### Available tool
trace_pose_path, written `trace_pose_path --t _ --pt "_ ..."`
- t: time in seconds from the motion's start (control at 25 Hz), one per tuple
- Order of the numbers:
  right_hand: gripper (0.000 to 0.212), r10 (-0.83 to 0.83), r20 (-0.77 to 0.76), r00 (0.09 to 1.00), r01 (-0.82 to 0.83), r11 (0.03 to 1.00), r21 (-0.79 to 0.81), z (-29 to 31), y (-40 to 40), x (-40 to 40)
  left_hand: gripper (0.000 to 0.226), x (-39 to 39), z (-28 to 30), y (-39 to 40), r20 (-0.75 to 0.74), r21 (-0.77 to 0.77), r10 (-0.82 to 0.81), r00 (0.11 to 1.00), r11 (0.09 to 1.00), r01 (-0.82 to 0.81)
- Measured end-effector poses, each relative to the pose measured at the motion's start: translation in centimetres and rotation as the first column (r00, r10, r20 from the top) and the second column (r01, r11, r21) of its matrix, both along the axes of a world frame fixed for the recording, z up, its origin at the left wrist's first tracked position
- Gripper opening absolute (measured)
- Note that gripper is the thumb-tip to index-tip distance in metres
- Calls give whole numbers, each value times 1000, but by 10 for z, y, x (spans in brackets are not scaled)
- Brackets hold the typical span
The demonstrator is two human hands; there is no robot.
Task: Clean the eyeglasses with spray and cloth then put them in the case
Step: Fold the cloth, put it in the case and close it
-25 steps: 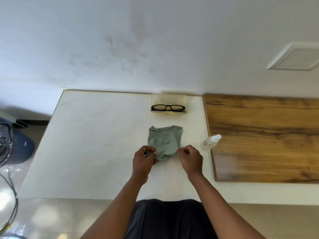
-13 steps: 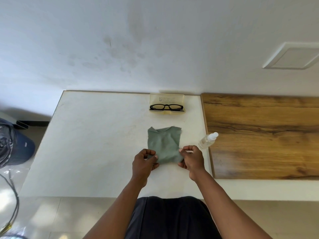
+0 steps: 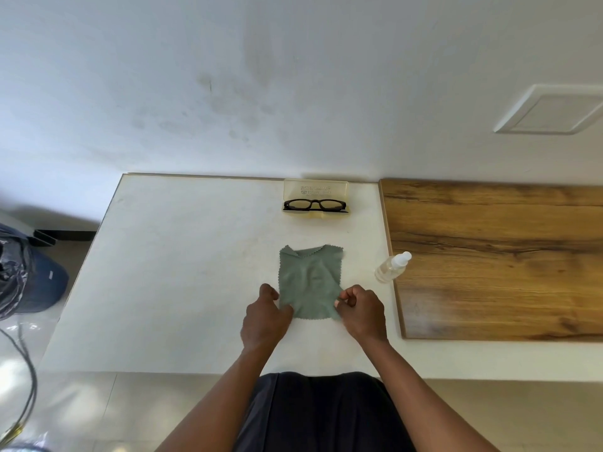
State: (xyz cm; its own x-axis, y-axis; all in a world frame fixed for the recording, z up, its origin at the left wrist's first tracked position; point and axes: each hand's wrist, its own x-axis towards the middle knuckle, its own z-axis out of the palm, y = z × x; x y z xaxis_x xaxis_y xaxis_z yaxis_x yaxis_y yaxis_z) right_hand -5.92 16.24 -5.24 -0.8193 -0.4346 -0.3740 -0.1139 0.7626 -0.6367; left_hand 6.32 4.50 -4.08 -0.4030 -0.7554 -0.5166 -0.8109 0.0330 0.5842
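Note:
A grey-green cleaning cloth (image 3: 308,278) lies spread on the white table (image 3: 182,272), its far left corner folded over. My left hand (image 3: 266,318) pinches the cloth's near left corner, and my right hand (image 3: 360,309) pinches its near right corner. Black-framed eyeglasses (image 3: 315,204) rest in an open, pale yellow translucent case (image 3: 316,190) at the table's far edge, against the wall. A small clear spray bottle (image 3: 391,267) with a white cap lies on its side to the right of the cloth.
A wooden board (image 3: 496,256) covers the table's right part, its edge touching the bottle. On the floor to the left are a dark blue bag (image 3: 42,282) and cables (image 3: 23,386). A white wall plate (image 3: 551,109) is mounted at upper right.
Both hands have drawn the cloth's near edge toward me and flattened it, so the cloth looks longer. The glasses, case and bottle stay where they were.

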Motion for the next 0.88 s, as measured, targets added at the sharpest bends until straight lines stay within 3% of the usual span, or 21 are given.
trace_pose_path --t 0.08,0.24,0.4,0.52,0.68,0.88 --pt "12 25 -67 997 -21 998 56 2 1 -1 25 0 5 -5 129 -201 -104 986 971 129" --pt "22 100 -268 958 -95 995 33 10 -11 -7 31 -11 2 -27 182 -486 -298 937 801 350" --pt "41 387 -317 866 -359 922 145 11 -25 -25 44 -33 5 -58 313 -412 -412 856 753 513" --pt "48 523 -303 797 -469 851 237 11 -32 -33 53 -38 4 -73 421 -361 -476 772 693 624" --pt "51 591 -310 745 -505 803 317 7 -36 -37 61 -38 0 -81 440 -309 -484 756 709 634" --pt "45 570 -326 754 -483 818 313 3 -41 -36 85 -44 -3 -77 442 -282 -457 772 745 604"
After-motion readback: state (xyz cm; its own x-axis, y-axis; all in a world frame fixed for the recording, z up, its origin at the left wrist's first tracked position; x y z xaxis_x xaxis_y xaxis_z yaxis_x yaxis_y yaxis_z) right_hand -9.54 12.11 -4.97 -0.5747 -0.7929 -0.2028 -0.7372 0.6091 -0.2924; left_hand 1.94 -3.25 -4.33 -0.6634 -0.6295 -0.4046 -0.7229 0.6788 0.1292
